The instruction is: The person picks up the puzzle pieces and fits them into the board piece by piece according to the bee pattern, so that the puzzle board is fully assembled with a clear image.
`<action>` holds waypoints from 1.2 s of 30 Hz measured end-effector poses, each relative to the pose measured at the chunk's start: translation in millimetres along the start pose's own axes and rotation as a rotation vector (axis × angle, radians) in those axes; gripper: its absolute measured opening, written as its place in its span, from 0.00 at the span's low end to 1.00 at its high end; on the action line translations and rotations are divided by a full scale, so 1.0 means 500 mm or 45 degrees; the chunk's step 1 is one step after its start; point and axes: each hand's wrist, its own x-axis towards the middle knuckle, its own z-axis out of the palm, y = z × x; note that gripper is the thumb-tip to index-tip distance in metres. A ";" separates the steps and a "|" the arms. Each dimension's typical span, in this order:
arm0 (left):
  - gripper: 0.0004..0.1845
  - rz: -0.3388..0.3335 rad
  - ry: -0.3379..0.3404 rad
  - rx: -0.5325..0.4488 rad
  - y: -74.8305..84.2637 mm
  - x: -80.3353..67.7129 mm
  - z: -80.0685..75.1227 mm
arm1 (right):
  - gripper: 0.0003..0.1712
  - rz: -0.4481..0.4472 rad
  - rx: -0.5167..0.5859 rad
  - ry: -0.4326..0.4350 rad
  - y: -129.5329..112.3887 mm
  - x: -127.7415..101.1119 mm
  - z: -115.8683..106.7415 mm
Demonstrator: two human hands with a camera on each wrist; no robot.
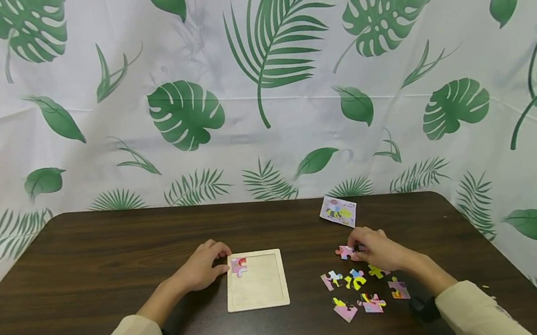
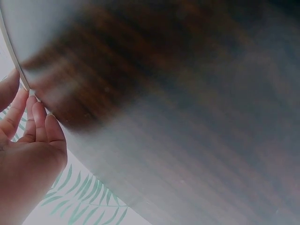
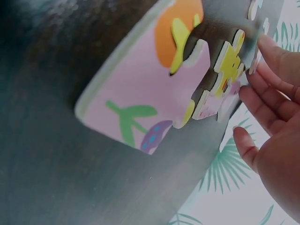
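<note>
On the dark table lies a square wooden puzzle tray, with a pink-and-red puzzle piece in its upper left corner. My left hand touches the tray's left edge and upper left corner with thumb and fingertips; in the left wrist view its fingers are only slightly bent. At the right, my right hand pinches a pink puzzle piece with a red part between thumb and fingers, which partly hide it. Under this hand, a yellow-and-pink puzzle piece lies on the table.
Several loose puzzle pieces lie near the right hand, among them a pink corner piece with a green leaf and orange shape. A picture card of a bee lies behind them. A leaf-patterned cloth hangs behind the table.
</note>
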 end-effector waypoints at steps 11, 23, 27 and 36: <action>0.10 -0.022 -0.012 0.001 -0.001 0.002 0.001 | 0.08 -0.008 0.009 0.035 0.003 0.000 0.004; 0.10 -0.009 -0.016 0.002 -0.001 0.001 -0.002 | 0.09 -0.060 -0.033 0.026 0.002 0.001 0.002; 0.10 -0.015 -0.021 -0.006 -0.001 0.001 -0.001 | 0.09 -0.073 -0.042 0.022 0.000 0.002 0.001; 0.10 -0.002 -0.015 -0.004 -0.002 0.003 0.000 | 0.09 -0.109 -0.061 0.037 -0.005 0.016 0.001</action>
